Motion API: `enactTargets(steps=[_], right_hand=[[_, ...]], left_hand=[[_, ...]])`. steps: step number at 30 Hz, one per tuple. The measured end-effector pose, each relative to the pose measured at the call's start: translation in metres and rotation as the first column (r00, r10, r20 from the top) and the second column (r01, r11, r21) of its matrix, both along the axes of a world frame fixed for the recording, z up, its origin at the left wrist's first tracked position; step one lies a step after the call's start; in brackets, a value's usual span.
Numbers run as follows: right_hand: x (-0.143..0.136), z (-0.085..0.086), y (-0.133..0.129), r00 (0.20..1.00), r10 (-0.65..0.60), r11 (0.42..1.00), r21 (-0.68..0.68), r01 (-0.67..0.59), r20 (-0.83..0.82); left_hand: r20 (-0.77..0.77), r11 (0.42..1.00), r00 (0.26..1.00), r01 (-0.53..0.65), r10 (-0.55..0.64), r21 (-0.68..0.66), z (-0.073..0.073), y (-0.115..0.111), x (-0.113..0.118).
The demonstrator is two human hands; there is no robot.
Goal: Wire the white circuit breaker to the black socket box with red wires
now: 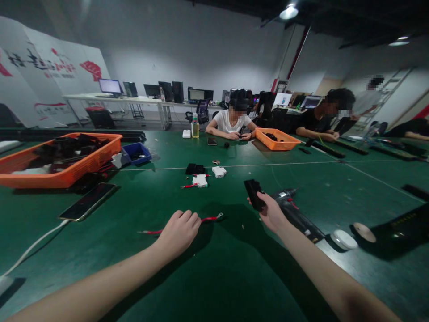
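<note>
My left hand (179,230) is closed around the middle of a red cable (210,219), whose metal ring end sticks out to the right; its other end shows on the left. In my right hand (271,210) is a black plastic part (254,194), held between thumb and fingers above the green table (214,286). Farther forward lie two white blocks, one (200,180) with short red cables beside it and one (219,171) to its right. Behind the nearer block is a black piece (195,168). A black and red power tool (295,214) lies just right of my right hand.
An orange basket (63,179) of black parts, a blue bin (142,154) and a phone (89,202) are at the left. White and brown rolls (344,240) sit at the right. Across the table, a person (231,123) sits beside another orange basket (279,144).
</note>
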State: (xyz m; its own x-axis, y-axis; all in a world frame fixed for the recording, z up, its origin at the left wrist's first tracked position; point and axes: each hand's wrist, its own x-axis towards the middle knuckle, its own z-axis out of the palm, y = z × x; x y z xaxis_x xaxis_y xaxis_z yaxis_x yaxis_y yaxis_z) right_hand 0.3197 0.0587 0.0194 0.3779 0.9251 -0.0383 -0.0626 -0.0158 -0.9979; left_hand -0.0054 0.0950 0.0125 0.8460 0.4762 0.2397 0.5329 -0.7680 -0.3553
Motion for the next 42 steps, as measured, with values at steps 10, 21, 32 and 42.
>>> enactTargets(steps=[10, 21, 32, 42], right_hand=[[-0.013, 0.013, -0.011, 0.717, 0.256, 0.946, 0.015, -0.324, -0.648], [-0.002, 0.0, -0.004, 0.946, 0.29, 0.94, -0.145, -0.31, -0.143], [0.005, -0.002, -0.004, 0.923, 0.384, 0.915, -0.145, -0.378, 0.022], [0.006, -0.009, 0.005, 0.965, 0.188, 0.974, -0.16, -0.16, 0.183]], left_hand=[[0.003, 1.0, 1.0, 0.003, -0.003, 0.014, 0.0, 0.0, 0.0], [0.006, 0.999, 1.0, 0.016, -0.016, 0.044, 0.004, -0.001, 0.001], [-0.003, 0.999, 1.0, 0.015, -0.014, 0.042, 0.004, -0.002, 0.001], [-0.01, 0.999, 1.0, 0.015, -0.015, 0.049, 0.002, -0.002, 0.0]])
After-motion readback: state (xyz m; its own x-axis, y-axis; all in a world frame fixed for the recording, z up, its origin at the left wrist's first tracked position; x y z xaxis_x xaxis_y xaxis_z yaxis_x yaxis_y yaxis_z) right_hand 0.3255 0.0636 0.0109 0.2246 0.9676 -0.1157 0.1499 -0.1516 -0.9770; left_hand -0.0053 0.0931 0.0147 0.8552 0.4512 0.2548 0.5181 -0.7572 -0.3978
